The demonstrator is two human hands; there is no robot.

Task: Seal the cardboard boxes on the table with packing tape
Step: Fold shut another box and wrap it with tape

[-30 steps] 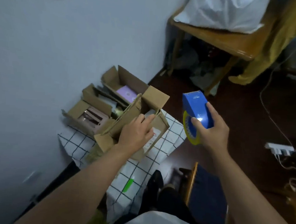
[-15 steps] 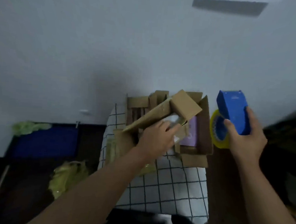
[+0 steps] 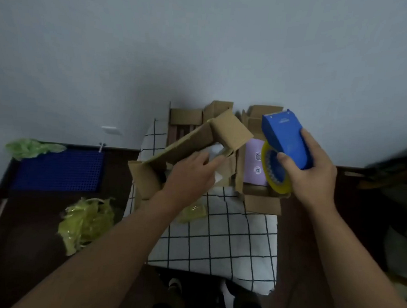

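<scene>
Gripped in the right hand (image 3: 315, 175), fingers and thumb wrapped round its body, the blue tape dispenser (image 3: 286, 140) is held up over the right side of the table, with its yellow roll of packing tape (image 3: 275, 175) hanging below the hand's thumb. That roll hovers above the right-hand cardboard box (image 3: 261, 200), which stands open with its flaps out and shows a lilac item (image 3: 254, 161) inside. The left hand (image 3: 189, 174) reaches into the nearer, tilted cardboard box (image 3: 174, 152), fingers fairly straight and lying on something white (image 3: 215, 152) within it; whether they pinch it is hard to say, as the hand covers the contact. This box also has its flaps standing up, one broad flap (image 3: 230, 129) raised toward the far wall. A third open box (image 3: 185, 119) sits behind it against the wall. All three rest on the far end of a table covered by a white cloth with a dark grid (image 3: 220, 245). On the dark floor to the left lie crumpled yellow-green plastic (image 3: 86, 220) and a blue perforated mat (image 3: 58, 168).
</scene>
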